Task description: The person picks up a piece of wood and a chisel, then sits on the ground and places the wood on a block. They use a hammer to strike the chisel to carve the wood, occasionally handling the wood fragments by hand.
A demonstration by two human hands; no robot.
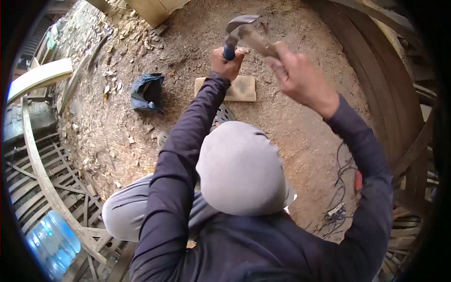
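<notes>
My left hand (226, 64) is closed in a fist around a tool with a blue handle (229, 52); its lower part is hidden under the hand. My right hand (300, 77) grips the wooden handle of a claw hammer (259, 42). The hammer's metal head overlaps the top of the blue handle, its curved claw pointing up and right. Below my left hand, a short wooden board (243, 89) lies on the ground, partly covered by the forearm. A dotted clog (224, 113) is close to the board.
A crumpled dark bag (147, 94) sits on the dirt floor, left of the board. Wood chips litter the left. A blue water jug (54, 244) and slatted wood stand lower left. Dark curved planks (376, 70) line the right, near a cable (339, 183).
</notes>
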